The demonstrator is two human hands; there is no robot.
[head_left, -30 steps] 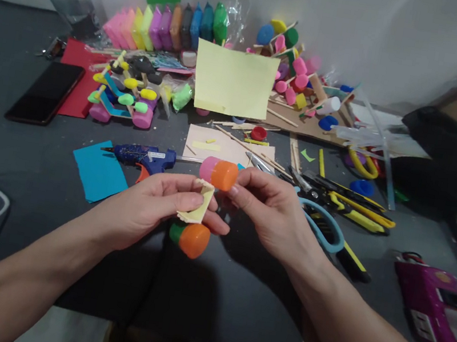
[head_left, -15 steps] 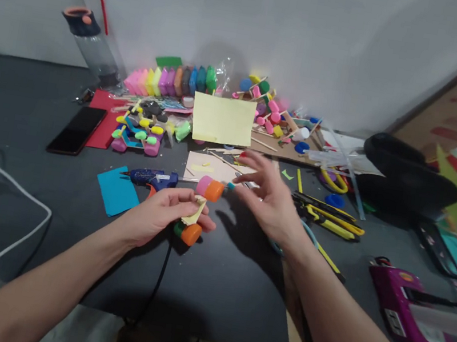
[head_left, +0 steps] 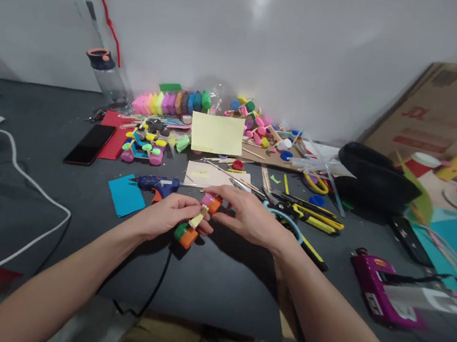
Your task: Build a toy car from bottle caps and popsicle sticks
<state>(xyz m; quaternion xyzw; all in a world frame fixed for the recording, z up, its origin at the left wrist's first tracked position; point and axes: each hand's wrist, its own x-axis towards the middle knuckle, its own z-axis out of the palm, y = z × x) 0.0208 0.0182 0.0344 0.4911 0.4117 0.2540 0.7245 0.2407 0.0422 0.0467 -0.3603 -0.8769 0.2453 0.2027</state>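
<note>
A small model car with a pale yellow body (head_left: 198, 219) and bottle-cap wheels is pinched in my left hand (head_left: 176, 215), thumb on top and fingers beneath. Its lower end carries a green and an orange cap (head_left: 188, 238). On the upper end are a pink and an orange cap (head_left: 215, 205), where my right hand (head_left: 247, 214) closes its fingers and thumb. Whether something small is also in the right fingertips is hidden. Just beyond my left hand lies a blue glue gun (head_left: 159, 184), beside a blue card (head_left: 126, 195).
A finished-looking model car (head_left: 144, 146), a phone (head_left: 90, 143) and a bottle (head_left: 108, 80) are at the left. A yellow paper (head_left: 217, 133) stands at the back among craft pieces. Right are cutters (head_left: 312, 216), a black pouch (head_left: 377, 177) and a purple device (head_left: 387, 291).
My right hand has moved left onto the upper caps; a small teal bit at its fingertips no longer shows. A red cap it had covered is visible. The camera view has shifted.
</note>
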